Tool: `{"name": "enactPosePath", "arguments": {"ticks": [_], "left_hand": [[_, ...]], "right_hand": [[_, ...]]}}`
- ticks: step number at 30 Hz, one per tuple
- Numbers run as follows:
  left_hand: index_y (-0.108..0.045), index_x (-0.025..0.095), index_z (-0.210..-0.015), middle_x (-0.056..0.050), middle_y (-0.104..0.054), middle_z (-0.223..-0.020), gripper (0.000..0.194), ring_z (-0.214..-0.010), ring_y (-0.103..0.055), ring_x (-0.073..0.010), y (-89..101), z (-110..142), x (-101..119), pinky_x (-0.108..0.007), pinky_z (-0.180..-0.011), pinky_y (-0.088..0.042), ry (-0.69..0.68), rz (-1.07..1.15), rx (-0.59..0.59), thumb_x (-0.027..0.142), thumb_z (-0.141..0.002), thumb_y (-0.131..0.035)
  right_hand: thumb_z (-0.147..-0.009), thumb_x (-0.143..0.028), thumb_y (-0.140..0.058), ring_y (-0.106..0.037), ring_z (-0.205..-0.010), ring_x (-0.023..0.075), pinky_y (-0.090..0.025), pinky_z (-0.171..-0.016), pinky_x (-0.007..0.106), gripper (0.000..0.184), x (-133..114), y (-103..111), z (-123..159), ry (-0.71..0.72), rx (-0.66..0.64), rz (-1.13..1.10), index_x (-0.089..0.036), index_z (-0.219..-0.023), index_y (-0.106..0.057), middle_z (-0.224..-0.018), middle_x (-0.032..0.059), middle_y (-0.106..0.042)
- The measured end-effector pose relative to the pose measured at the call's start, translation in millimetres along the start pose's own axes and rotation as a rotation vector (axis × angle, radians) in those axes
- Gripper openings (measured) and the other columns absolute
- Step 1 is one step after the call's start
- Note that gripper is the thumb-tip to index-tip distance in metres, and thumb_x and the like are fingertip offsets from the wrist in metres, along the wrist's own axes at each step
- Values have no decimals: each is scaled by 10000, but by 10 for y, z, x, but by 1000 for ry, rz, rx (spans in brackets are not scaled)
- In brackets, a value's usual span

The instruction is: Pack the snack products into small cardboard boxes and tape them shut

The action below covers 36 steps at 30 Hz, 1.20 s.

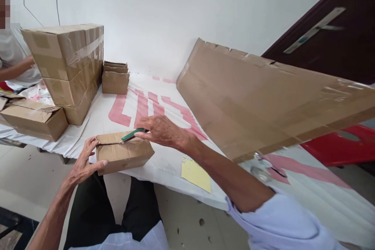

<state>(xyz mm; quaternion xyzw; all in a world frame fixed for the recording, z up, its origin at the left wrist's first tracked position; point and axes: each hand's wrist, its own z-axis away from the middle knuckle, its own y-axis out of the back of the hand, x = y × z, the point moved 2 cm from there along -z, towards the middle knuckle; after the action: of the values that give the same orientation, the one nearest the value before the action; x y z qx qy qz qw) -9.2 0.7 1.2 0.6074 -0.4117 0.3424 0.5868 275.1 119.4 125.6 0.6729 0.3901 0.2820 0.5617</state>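
Head feed. The left hand [88, 161] is clamped on the left end of a small, oblong brown cardboard box [126, 158], thumb on its near face. Apart from it, the right hand [164, 131] grips a slim green-handled cutter [131, 135], tip at the top seam. The box sits left of centre at the near edge of a white, red-printed tablecloth [166, 164].

Risk, as I judge it remotely: pressing too hard, or the box turning, could make the cutter skid towards the left hand. A loosened left grip might let the box tip off the edge. Too deep a stroke could damage any contents, which I cannot see.

Count: one box in hand; one cutter; one yellow paper sheet [195, 175], near right; one large brown cardboard panel [263, 101], right; one taped brown box stack [72, 56], far left, three tiers, total untellable; one other person [19, 71], partly visible.
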Motion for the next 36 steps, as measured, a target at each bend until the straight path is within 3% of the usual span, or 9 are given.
{"name": "enactPosePath", "arguments": {"ticks": [5,9,13,16,19,23,30,33,36], "left_hand": [[-456,369,-1571,-106,-348,-1655,786,-1545,-388,-387,52,-14,119,-527,-1164,-492,-40,-33,-14,554,-870,-759],[-463,359,-1566,-115,-355,-1644,800,-1530,-404,-402,79,-63,163,-546,-1153,-505,-69,-65,-47,576,-856,-763],[-360,357,-1629,-137,-307,-1686,981,-1553,-356,-444,108,-134,179,-609,-1156,-487,-83,-107,-77,636,-798,-800],[-262,338,-1678,-164,-267,-1705,1146,-1566,-313,-473,119,-178,194,-627,-1151,-480,-65,-89,-95,690,-748,-831],[-217,339,-1700,-170,-248,-1712,1260,-1567,-292,-501,134,-203,192,-628,-1145,-481,-60,-59,-107,725,-691,-866],[-230,347,-1707,-155,-250,-1733,1228,-1574,-287,-513,173,-206,132,-609,-1132,-497,-51,-15,-135,775,-718,-819],[-413,309,-1656,-91,-302,-1766,825,-1605,-297,-433,181,-185,164,-588,-1221,-427,27,3,-14,784,-982,-421],[-335,314,-1686,-122,-295,-1755,1005,-1586,-317,-451,125,-168,228,-576,-1158,-497,9,-40,-49,803,-863,-641],[-204,330,-1718,-157,-231,-1754,1322,-1565,-327,-484,72,-142,236,-583,-1109,-535,-50,-86,-94,773,-660,-861]], "right_hand": [[-1032,-390,-626,-588,-729,171,-270,-615,298,286,368,221,436,-151,-116,97,-197,-850,-735,-849,44,-705],[-1056,-412,-558,-615,-770,186,-416,-709,310,296,652,191,806,-232,149,-146,-214,-947,-749,-852,36,-699],[-1076,-377,-396,-648,-885,244,-523,-798,366,372,733,-581,1155,-509,430,-238,-219,-1180,-716,-944,71,-669],[-1043,-378,-398,-654,-981,288,-565,-857,422,380,602,-1382,1340,-656,418,-229,-203,-1257,-659,-1057,120,-654],[-1043,-390,-389,-638,-1091,316,-566,-963,490,372,473,-1708,1352,-675,434,-278,-213,-1257,-636,-1122,140,-648],[-1085,-409,-387,-581,-1283,319,-500,-1096,517,397,356,-1231,1002,-494,531,-340,-204,-1323,-631,-1310,169,-642],[-1019,-337,-646,-641,-1102,273,-527,-958,428,253,-208,-621,528,77,321,-200,-166,-1202,-677,-1159,137,-716],[-1029,-207,-587,-628,-969,240,-493,-865,392,112,-474,-688,736,183,388,-49,-183,-1001,-693,-995,100,-715],[-1030,-385,-639,-607,-883,231,-468,-803,397,269,-656,-784,930,291,373,-81,-191,-846,-665,-927,79,-710]]}}
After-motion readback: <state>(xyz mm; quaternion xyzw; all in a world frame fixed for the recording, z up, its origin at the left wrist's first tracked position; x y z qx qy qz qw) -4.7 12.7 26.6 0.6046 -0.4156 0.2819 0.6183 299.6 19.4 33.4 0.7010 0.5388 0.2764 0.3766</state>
